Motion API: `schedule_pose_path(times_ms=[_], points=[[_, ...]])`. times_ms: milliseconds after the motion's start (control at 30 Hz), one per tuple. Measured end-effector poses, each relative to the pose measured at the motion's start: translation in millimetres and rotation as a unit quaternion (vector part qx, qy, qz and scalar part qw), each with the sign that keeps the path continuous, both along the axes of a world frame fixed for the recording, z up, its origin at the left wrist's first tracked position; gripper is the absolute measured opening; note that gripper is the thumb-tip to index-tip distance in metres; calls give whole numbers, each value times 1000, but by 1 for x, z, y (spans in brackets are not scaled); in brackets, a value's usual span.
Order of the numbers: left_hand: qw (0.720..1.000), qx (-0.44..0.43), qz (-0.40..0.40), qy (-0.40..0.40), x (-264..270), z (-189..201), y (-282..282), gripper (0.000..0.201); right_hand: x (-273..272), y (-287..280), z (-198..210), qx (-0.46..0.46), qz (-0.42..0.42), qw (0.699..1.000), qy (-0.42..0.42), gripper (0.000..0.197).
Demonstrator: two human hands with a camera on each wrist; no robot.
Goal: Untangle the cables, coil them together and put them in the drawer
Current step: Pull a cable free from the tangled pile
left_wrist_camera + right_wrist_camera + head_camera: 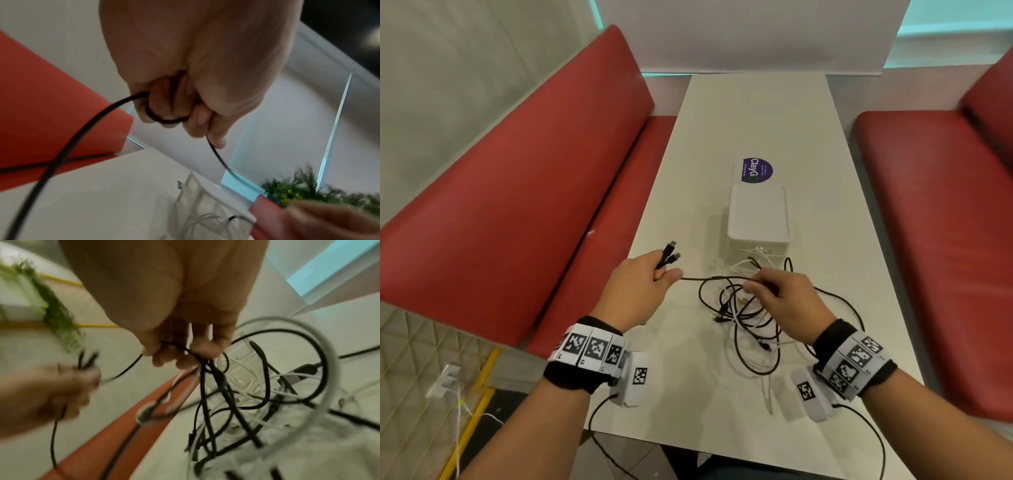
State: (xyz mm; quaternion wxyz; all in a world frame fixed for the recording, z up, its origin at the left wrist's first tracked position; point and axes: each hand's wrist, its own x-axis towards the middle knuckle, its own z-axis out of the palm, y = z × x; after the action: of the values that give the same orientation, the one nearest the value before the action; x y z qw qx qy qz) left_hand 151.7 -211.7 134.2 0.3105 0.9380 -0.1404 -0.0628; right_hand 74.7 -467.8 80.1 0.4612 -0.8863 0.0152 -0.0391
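- Cables (pixel 743 315) lie in a black-and-white tangle at the centre of my head view, on the white table (pixel 722 144), just below the white drawer box (pixel 758 214).
- My left hand (pixel 640 287) sits left of centre in that view, fingers curled round a black cable; two black plug ends (pixel 671 253) stick out above its knuckles toward the upper right.
- In the left wrist view, the left hand (pixel 195 65) fills the upper middle, and I see the black cable (pixel 68 146) looping through the curled fingers and running off to the lower left.
- One black strand (pixel 709 278) runs almost level from my left hand across to my right hand (pixel 784 294), lifted off the table.
- My right hand pinches that strand and several others of the tangle; in the right wrist view its fingertips (pixel 203 348) close on a bunch of black cables (pixel 207 386) that hangs down into the heap.
- White cables (pixel 257 382) mix with the black ones at lower right of the right wrist view, which is blurred.
- I see a purple round sticker (pixel 756 170) on the table just above the drawer box.
- Red benches (pixel 517 192) flank the table on both sides of the frame.
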Motion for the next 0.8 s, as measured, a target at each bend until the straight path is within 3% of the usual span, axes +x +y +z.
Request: schedule_pose_path(times_ms=[67, 167, 233, 333, 433, 500, 567, 733, 800], points=[[999, 38, 12, -27, 0, -7, 7, 48, -5, -1, 8, 41, -19, 999, -22, 11], [996, 29, 50, -72, 1, -11, 12, 43, -6, 2, 5, -54, 38, 992, 109, 12], [993, 75, 55, -75, 1, -11, 11, 40, -5, 8, 2, -106, 61, 980, 156, 16], [981, 171, -10, -97, -5, -13, 2, 36, -4, 18, 4, -167, 55, 980, 97, 22], [975, 131, -145, -110, -19, -14, -21, 30, -2, 26, 9, -187, 84, 978, 47, 23], [971, 107, -202, -77, -33, -13, -39, 17, -1, 31, 11, -184, 110, 977, 17, 21], [969, 106, -217, -49, -40, -13, -49, 13, -1, 33, 10, -186, 114, 976, -9, 21], [978, 56, -199, 9, -29, -8, -47, 33, -13, 37, 5, -93, 61, 993, -43, 23], [981, 39, -190, 7, -28, -6, -46, 23, -16, 38, 4, -52, 21, 998, -36, 28]])
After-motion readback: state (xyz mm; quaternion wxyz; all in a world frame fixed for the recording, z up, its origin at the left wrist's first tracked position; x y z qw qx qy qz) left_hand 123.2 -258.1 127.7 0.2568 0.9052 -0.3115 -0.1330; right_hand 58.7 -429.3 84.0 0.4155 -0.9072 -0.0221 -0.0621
